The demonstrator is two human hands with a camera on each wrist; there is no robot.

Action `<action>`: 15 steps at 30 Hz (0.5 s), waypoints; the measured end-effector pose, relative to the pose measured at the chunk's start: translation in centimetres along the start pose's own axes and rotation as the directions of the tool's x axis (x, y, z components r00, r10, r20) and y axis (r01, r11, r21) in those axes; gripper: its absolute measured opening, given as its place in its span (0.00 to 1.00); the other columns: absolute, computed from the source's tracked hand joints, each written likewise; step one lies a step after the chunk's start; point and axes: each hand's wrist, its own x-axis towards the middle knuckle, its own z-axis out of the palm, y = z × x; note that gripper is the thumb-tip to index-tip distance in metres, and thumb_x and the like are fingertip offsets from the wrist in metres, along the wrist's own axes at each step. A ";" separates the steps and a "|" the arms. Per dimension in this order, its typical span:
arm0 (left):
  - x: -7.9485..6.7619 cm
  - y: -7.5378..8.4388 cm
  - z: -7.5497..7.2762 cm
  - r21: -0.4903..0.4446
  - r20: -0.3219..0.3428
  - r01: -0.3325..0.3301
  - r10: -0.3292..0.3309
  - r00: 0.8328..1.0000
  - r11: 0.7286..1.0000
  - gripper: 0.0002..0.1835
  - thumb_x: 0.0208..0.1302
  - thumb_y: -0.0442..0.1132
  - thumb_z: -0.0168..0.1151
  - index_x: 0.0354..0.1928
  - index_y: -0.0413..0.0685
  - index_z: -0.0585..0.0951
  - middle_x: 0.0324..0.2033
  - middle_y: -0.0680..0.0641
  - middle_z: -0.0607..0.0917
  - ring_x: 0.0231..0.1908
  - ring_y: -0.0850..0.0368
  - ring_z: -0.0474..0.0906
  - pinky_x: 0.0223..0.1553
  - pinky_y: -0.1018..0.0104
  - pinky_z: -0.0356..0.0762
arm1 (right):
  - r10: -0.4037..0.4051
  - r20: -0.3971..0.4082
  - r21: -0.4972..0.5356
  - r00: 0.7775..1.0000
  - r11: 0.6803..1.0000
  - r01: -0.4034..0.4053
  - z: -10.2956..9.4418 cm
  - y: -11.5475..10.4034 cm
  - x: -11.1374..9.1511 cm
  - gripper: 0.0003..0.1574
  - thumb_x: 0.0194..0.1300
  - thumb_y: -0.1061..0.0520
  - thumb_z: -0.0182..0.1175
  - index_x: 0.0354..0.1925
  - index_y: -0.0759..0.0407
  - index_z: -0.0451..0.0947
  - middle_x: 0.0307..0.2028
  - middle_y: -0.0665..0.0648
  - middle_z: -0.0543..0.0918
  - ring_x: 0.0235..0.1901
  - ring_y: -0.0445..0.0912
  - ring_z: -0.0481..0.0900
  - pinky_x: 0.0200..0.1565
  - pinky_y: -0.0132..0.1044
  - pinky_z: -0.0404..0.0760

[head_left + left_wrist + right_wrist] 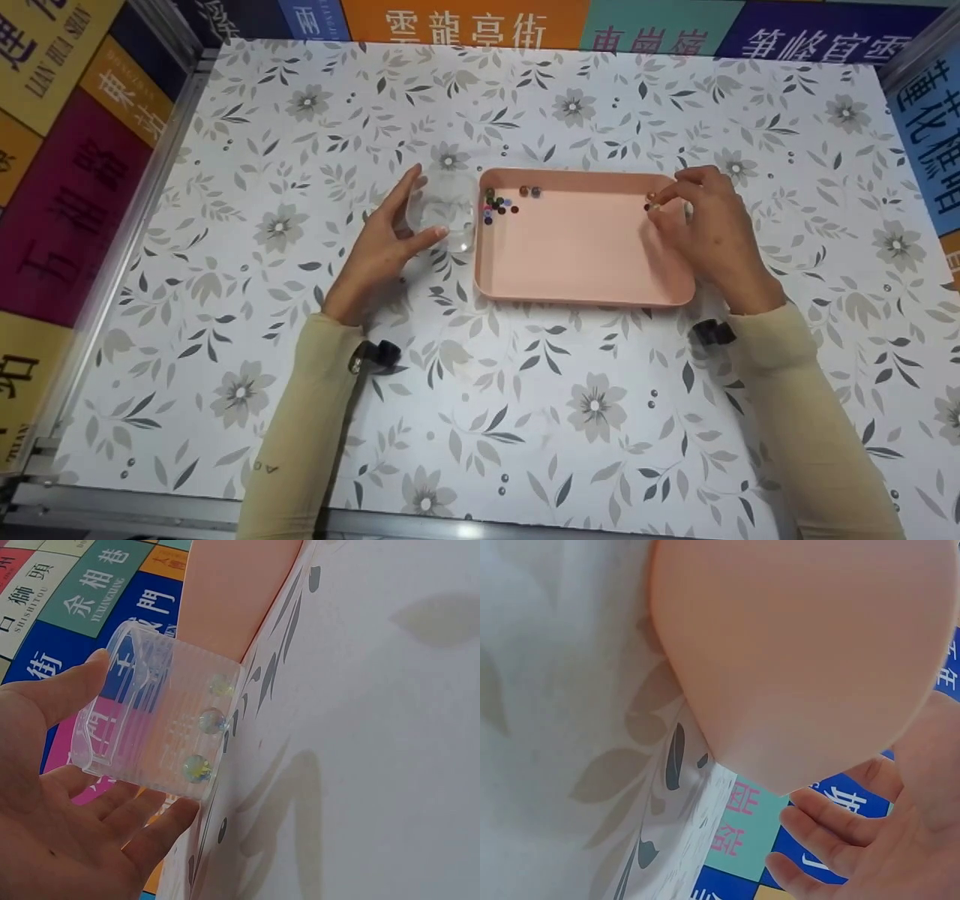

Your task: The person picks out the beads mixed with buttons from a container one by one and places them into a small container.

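Observation:
My left hand [382, 232] holds a clear plastic box [439, 214] beside the left end of a pink tray [585, 292]. Thumb and fingers lie on opposite sides of the box, and a few glass marbles [211, 721] show through its wall in the left wrist view. Over the tray's far right corner is my right hand [709, 225], its thumb and forefinger inside, close around a few small marbles [650, 196]. Whether they pinch one cannot be seen; the tray wall [802, 675] hides those fingertips in the right wrist view. Several coloured marbles [495, 202] lie at the tray's left end.
Under everything is a table with a white floral cover [465, 405]. Two more marbles [530, 191] lie along the tray's far wall. Colourful panels with printed characters [465, 26] stand behind the table and at both sides. A metal rail [120, 502] runs along the near edge.

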 end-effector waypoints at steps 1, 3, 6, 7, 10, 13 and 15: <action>0.0 0.0 0.0 0.005 0.001 0.000 0.000 1.000 1.000 0.51 0.66 0.47 0.73 0.83 0.71 0.53 0.82 0.52 0.61 0.83 0.58 0.49 0.84 0.58 0.53 | 0.002 0.003 -0.001 1.000 1.000 -0.002 0.0 -0.1 0.0 0.10 0.68 0.58 0.66 0.45 0.61 0.88 0.66 0.67 0.75 0.67 0.67 0.71 0.60 0.64 0.73; 0.0 0.0 0.0 0.011 0.001 0.002 -0.002 1.000 1.000 0.50 0.67 0.48 0.73 0.83 0.72 0.53 0.81 0.53 0.61 0.83 0.58 0.50 0.83 0.57 0.55 | 0.006 0.004 0.001 1.000 1.000 -0.006 -0.1 -0.1 0.0 0.11 0.68 0.57 0.67 0.45 0.61 0.88 0.66 0.67 0.75 0.67 0.67 0.71 0.60 0.65 0.73; 0.0 0.0 0.0 0.011 0.001 0.013 -0.013 1.000 1.000 0.50 0.67 0.48 0.73 0.83 0.73 0.53 0.82 0.53 0.60 0.83 0.58 0.50 0.83 0.56 0.55 | 0.008 -0.002 0.006 1.000 1.000 -0.008 0.0 -0.2 0.0 0.11 0.68 0.57 0.67 0.45 0.61 0.88 0.66 0.66 0.76 0.67 0.67 0.71 0.61 0.65 0.72; 0.0 0.0 0.0 0.012 0.001 0.016 -0.016 1.000 1.000 0.50 0.67 0.48 0.73 0.83 0.74 0.53 0.82 0.53 0.60 0.83 0.58 0.50 0.83 0.56 0.55 | 0.004 -0.006 0.006 1.000 1.000 -0.004 0.1 -0.3 0.0 0.11 0.68 0.57 0.67 0.46 0.61 0.88 0.66 0.66 0.76 0.67 0.67 0.71 0.61 0.65 0.72; 0.0 0.0 0.0 0.012 -0.001 0.021 -0.021 1.000 1.000 0.50 0.66 0.48 0.73 0.82 0.75 0.52 0.82 0.54 0.60 0.83 0.58 0.50 0.83 0.56 0.54 | -0.019 -0.020 0.000 1.000 1.000 0.019 0.3 -0.3 0.1 0.11 0.67 0.57 0.67 0.46 0.61 0.87 0.65 0.66 0.77 0.67 0.66 0.72 0.62 0.63 0.73; 0.0 0.1 0.0 0.020 -0.002 0.020 -0.020 1.000 1.000 0.51 0.66 0.49 0.73 0.83 0.75 0.52 0.82 0.54 0.60 0.83 0.58 0.49 0.84 0.56 0.52 | -0.038 -0.027 -0.003 0.999 0.999 0.038 0.5 -0.2 0.1 0.11 0.68 0.58 0.67 0.45 0.62 0.87 0.65 0.66 0.77 0.67 0.65 0.72 0.62 0.62 0.73; 0.0 0.1 0.0 0.025 -0.003 0.020 -0.020 1.000 0.999 0.51 0.66 0.48 0.74 0.83 0.75 0.52 0.82 0.54 0.60 0.83 0.58 0.49 0.84 0.56 0.51 | -0.050 -0.030 0.000 0.998 0.999 0.050 0.5 -0.3 0.1 0.10 0.68 0.58 0.66 0.45 0.62 0.87 0.65 0.65 0.77 0.67 0.65 0.72 0.62 0.62 0.73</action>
